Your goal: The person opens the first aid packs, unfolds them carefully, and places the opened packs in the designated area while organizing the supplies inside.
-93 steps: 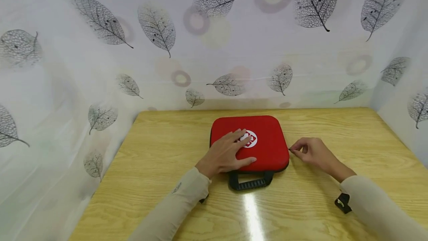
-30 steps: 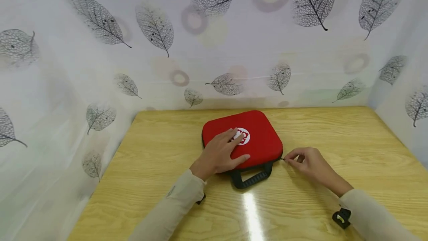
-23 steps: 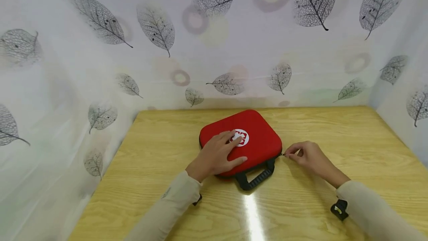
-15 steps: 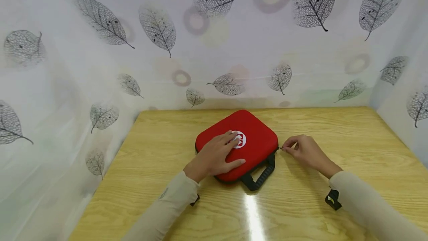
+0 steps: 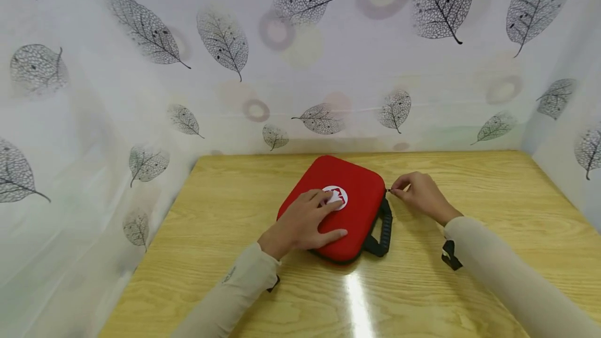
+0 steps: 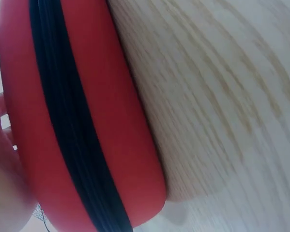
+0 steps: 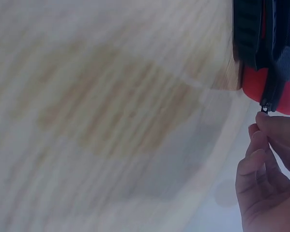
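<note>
A red zippered case (image 5: 349, 181) with a white round emblem lies turned at an angle on the wooden table. Its black carry handle (image 5: 386, 226) points to the right. My left hand (image 5: 302, 220) rests on the lid with fingers spread, the fingertips over the emblem. At the case's far right corner, my right hand (image 5: 419, 194) pinches the zipper pull (image 7: 265, 107) between thumb and forefinger. In the left wrist view the black zipper band (image 6: 72, 116) runs along the red side wall, its two halves together there.
The wood-grain table (image 5: 225, 186) extends around the case on all sides. Behind and beside it hangs a pale sheet (image 5: 300, 77) with a leaf print. A bright light reflection lies on the table in front of the case.
The case has turned counterclockwise under my left hand, its handle swinging from the front to the right. My right hand has moved away from me and leftward, still pinching the zipper pull.
</note>
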Motion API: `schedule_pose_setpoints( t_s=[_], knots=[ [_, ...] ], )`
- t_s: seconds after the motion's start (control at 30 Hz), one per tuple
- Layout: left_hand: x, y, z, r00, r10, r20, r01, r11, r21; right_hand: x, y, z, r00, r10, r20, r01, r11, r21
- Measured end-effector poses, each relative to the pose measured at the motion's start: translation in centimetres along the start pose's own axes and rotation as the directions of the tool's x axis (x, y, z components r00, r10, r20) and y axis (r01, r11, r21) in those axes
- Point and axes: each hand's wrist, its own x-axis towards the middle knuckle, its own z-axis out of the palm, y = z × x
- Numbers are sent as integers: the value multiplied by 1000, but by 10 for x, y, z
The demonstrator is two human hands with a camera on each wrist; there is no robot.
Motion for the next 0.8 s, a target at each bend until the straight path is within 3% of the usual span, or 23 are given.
schedule_pose_setpoints(
  t_s=[0.23,0.57,0.8],
  knots=[
    [0,5,1,1000,27,2,-27,999,-41,15,2,2,1000,-18,18,19,1000,-11],
    [-6,10,4,999,2,48,4,994,-113,31,4,6,1000,-6,7,6,1000,-3],
    [-6,12,7,998,-33,57,38,995,-97,43,6,8,1000,1,14,-1,1000,-15]
  ],
)
